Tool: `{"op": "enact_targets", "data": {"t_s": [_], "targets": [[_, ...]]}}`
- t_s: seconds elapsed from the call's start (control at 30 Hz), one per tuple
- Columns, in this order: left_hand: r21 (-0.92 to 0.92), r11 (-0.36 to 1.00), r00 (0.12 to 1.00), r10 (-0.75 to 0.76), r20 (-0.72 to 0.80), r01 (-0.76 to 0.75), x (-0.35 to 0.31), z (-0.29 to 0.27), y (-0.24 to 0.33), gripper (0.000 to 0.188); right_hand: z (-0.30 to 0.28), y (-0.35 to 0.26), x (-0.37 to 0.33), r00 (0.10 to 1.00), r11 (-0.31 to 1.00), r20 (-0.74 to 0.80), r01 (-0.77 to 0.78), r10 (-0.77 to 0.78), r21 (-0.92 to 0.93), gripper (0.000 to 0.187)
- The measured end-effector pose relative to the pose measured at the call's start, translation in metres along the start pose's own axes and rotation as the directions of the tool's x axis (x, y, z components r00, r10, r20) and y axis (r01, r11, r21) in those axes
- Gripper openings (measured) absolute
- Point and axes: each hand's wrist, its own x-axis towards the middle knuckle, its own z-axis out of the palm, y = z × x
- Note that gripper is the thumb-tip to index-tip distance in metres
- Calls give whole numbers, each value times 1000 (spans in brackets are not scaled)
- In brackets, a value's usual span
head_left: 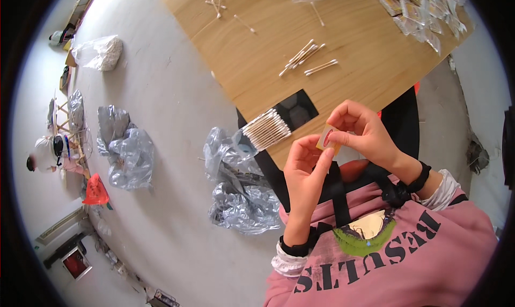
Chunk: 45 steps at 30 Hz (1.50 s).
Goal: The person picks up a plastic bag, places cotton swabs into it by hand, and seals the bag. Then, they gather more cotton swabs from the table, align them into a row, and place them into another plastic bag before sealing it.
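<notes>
Over the table's near edge, both my hands hold one small yellow-and-white card [325, 137] with a red mark on it; whether it is a single card or a folded packet I cannot tell. My left hand [304, 165] pinches its lower left side between thumb and fingers. From the upper right, my right hand [362, 129] grips it with the thumb across its front. Just left of my hands, a dense row of cotton swabs [266, 130] lies at the table's edge, beside a dark flat panel with a hexagon pattern [296, 108].
Loose cotton swabs [302, 57] are scattered over the wooden table [257, 55]. Several clear-wrapped packets [421, 12] are heaped at the far right corner. Grey plastic bags [244, 200] lie on the floor left of the table. Another person [48, 151] is at the far left.
</notes>
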Motion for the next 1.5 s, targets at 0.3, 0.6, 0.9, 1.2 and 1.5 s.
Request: {"op": "enact_targets", "data": {"t_s": [0.3, 0.6, 0.9, 1.2, 1.5], "targets": [[403, 906, 978, 182, -100, -127, -4, -35, 5, 13, 21, 3, 13, 989, 873, 148, 62, 12, -485, 17], [389, 905, 957, 246, -156, -169, 5, -56, 16, 21, 35, 10, 33, 976, 939, 189, -35, 105, -342, 13], [623, 774, 789, 451, -418, -112, 54, -91, 5, 37, 40, -3, 71, 995, 951, -21, -99, 97, -293, 17], [153, 966, 859, 254, -444, -207, 60, -82, -8, 40, 43, 14, 86, 995, 827, -36, 60, -96, -559, 20], [154, 966, 857, 255, -448, -207, 60, -82, -7, 39, 52, 10, 89, 996, 811, -37, 47, -84, -583, 19]]}}
